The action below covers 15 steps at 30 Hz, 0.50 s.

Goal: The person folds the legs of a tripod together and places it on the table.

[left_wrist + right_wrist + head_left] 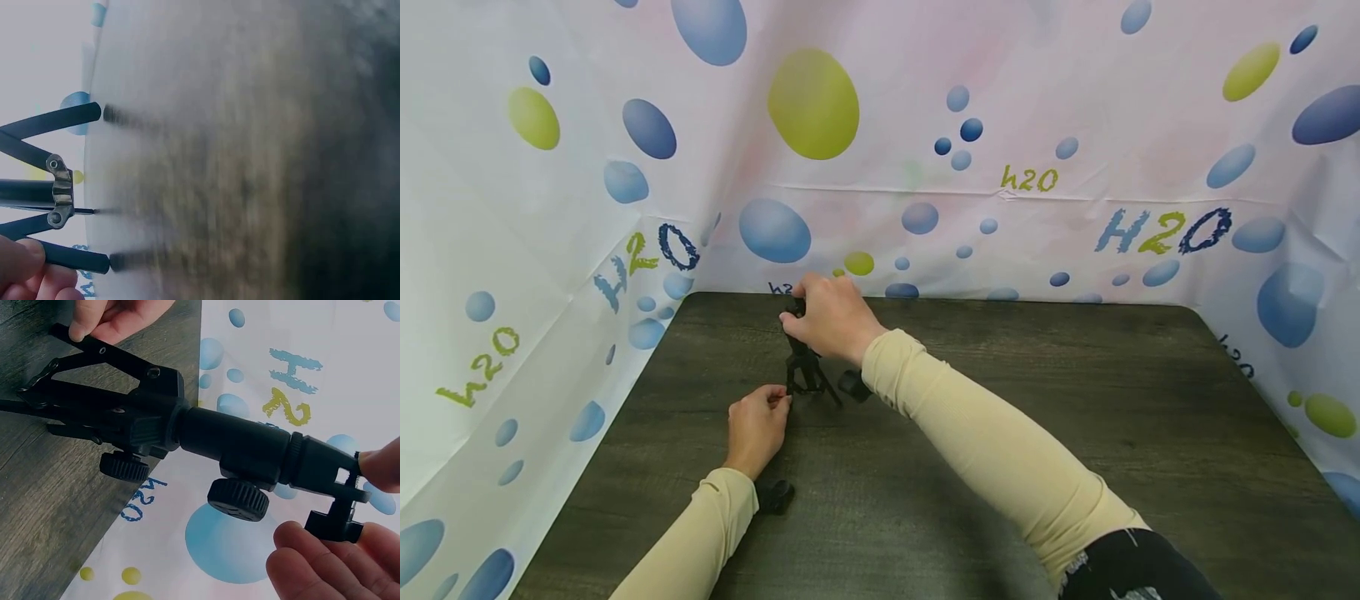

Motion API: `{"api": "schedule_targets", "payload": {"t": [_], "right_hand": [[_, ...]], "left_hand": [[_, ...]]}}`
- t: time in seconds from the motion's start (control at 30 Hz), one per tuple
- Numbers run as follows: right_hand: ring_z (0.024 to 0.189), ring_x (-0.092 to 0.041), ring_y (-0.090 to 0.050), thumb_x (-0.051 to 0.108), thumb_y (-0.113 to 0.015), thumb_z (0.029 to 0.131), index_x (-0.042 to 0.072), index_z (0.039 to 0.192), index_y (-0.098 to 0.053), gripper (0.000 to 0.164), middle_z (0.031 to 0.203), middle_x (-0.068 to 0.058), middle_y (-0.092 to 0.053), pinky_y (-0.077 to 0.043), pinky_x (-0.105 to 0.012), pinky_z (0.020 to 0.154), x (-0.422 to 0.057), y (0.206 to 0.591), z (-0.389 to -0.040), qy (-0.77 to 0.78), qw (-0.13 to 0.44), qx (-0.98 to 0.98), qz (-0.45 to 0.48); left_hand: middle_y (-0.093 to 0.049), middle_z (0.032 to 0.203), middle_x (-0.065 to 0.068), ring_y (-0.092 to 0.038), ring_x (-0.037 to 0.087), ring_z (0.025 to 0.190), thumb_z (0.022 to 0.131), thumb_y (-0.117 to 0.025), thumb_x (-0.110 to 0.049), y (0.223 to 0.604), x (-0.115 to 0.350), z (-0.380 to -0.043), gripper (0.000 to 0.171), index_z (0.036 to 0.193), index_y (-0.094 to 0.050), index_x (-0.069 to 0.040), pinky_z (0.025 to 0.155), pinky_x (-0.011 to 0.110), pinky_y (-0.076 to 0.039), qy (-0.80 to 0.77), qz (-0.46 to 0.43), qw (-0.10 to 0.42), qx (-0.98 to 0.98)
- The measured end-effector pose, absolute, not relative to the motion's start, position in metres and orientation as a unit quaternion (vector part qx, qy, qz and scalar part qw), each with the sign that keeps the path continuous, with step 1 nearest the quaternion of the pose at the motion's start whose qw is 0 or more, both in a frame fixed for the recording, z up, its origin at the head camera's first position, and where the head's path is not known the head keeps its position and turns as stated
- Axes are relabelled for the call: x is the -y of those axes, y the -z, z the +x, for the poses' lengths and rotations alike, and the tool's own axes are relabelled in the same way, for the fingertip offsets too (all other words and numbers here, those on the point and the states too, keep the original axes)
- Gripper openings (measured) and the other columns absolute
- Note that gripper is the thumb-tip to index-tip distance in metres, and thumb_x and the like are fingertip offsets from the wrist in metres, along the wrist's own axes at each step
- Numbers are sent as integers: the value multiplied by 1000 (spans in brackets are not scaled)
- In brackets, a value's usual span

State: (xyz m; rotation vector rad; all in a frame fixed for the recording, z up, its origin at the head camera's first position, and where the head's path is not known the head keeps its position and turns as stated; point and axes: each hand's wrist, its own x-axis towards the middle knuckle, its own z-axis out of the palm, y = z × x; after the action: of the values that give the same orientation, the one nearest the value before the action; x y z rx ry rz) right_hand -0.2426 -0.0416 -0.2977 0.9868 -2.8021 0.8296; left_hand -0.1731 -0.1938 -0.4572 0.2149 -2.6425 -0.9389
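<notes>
A small black tripod (806, 372) stands upright near the far left of the table, its legs spread. My right hand (837, 318) grips its top; in the right wrist view the thumb (382, 465) and fingers (312, 565) are at the clamp-like head piece (337, 515). With thumb and fingertips, my left hand (757, 427) pinches one leg low down. That leg (75, 255) runs out past the fingers in the left wrist view, its tip right at the tabletop. A metal collar with braces (62, 190) joins the legs around the centre post.
The dark wood table (970, 417) fills the lower view. A white sheet (887, 150) with bubble prints rises behind it and at both sides, close behind the tripod. Dark wrist cameras (775, 497) sit at both cuffs. Two knobs (239, 500) stick out from the tripod.
</notes>
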Motion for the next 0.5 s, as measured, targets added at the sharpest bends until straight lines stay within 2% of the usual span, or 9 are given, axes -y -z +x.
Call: {"api": "schedule_targets", "payload": {"t": [0.2,0.5], "right_hand": [[59,-14,-60,26,-64,100,0,127,-62,38,106,-13,-72,-53,-29,69,42,297,-241,-273,25,907,321],[72,-19,-66,27,-63,100,0,128,-62,39,114,-13,-70,-54,-33,80,40,298,-241,-276,24,908,313]], "left_hand": [[-73,94,19,-71,32,84,94,-68,-3,457,193,-173,14,103,-73,7,77,50,-55,336,78,161,925],[-73,94,19,-72,32,85,93,-67,-2,457,191,-174,13,102,-73,7,74,48,-57,344,77,162,922]]}}
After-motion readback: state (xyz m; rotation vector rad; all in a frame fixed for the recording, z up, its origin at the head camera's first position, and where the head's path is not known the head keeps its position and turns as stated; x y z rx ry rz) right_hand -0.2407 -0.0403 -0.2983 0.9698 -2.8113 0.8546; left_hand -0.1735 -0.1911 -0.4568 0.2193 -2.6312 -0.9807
